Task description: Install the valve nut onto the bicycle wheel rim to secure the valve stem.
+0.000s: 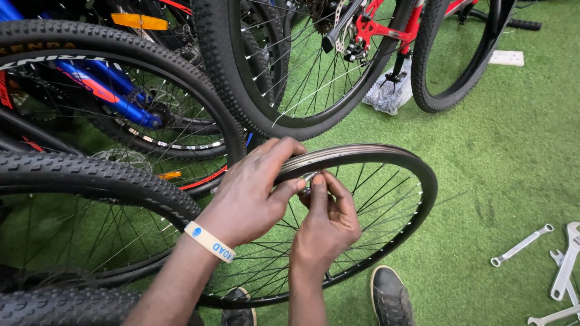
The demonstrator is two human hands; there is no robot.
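Note:
A bare bicycle wheel rim (386,158) with thin spokes and no tyre stands upright in front of me on green artificial grass. My left hand (254,187), with a pale wristband, grips the top of the rim, thumb under it. My right hand (326,220) pinches a small metal part at the rim's inner side, right against the left thumb. What exactly the small part is, I cannot tell.
Several bikes with knobby tyres (121,181) crowd the left and top, one red-framed (386,30), one blue-framed (115,96). Spanners (522,244) lie on the grass (513,151) at the right. My shoes (389,296) are at the bottom. A plastic-wrapped bundle (389,93) lies near the rear tyre.

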